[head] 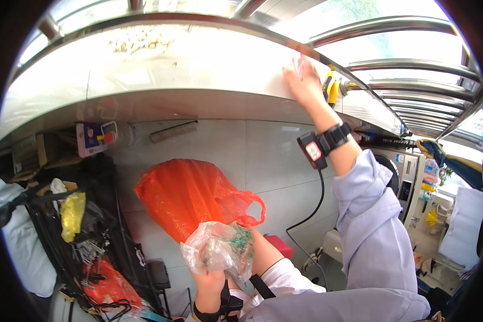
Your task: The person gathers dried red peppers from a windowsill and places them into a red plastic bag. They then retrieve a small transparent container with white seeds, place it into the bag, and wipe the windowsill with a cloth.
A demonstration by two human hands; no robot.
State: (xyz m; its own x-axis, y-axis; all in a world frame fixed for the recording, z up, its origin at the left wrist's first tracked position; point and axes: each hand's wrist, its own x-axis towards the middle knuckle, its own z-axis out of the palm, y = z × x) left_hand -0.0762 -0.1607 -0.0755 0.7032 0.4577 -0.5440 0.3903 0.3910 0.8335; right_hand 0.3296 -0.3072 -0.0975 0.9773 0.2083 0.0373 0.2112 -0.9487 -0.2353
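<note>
My left hand (209, 283) grips a crumpled clear plastic bag (213, 247) from below; green and brownish material shows in it. Behind this bag, an orange-red plastic carrier bag (185, 193) with a loop handle hangs or rests above the tiled floor; its support is hidden. My right hand (302, 74) reaches to the bright white windowsill (225, 60). Glare hides its fingertips, and whether it holds something cannot be told. Beside it lies a tool with yellow and black handles (331, 88). Small pale pieces (141, 39) are scattered farther left on the sill.
Metal window bars (386, 30) run beyond the sill. A black folding frame (116, 225) holding bags stands at left, near cardboard boxes (50, 149) and a clear plastic jug (118, 135). A black cable (322, 193) hangs from my right wrist device. A front-loading washing machine (406, 177) stands at right.
</note>
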